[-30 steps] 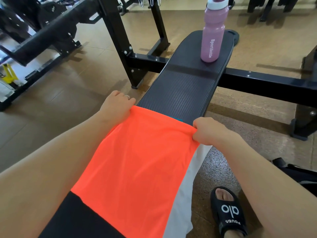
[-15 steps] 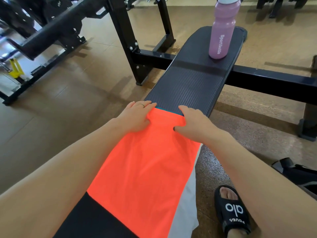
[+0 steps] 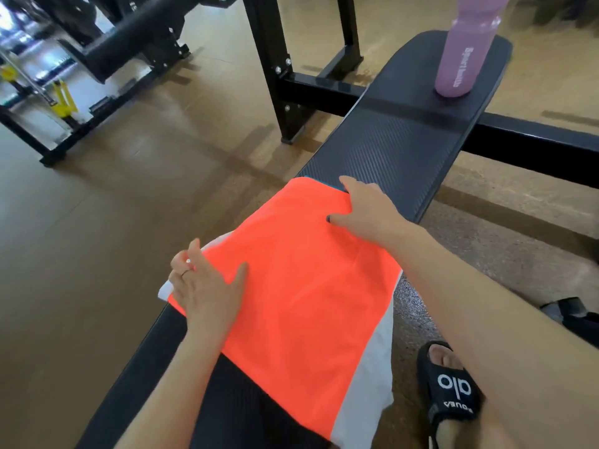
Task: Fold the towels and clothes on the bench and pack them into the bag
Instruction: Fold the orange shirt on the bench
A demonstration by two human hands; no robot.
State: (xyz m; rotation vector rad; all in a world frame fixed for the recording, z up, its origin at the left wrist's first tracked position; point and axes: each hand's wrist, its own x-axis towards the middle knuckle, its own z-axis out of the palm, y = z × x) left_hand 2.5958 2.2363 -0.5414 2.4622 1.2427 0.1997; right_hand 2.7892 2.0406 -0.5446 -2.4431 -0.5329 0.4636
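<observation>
A bright orange towel (image 3: 301, 286) lies spread along the black gym bench (image 3: 398, 150), over a white cloth (image 3: 372, 367) that shows at its right and left edges. A thin blue edge peeks out at the towel's far end. My left hand (image 3: 207, 286) lies flat on the towel's left edge, fingers straight. My right hand (image 3: 366, 207) rests on the far right corner, fingers spread and pressing the cloth. A dark bag (image 3: 573, 315) shows partly on the floor at the right edge.
A pink sports bottle (image 3: 463, 50) stands upright on the bench's far end. Black rack uprights and a crossbar (image 3: 324, 89) run behind the bench. My foot in a black slide sandal (image 3: 450, 393) is on the floor at the right.
My left hand has slid back from the towel's far edge to its left side. The right hand stays at the far corner. The view has tilted.
</observation>
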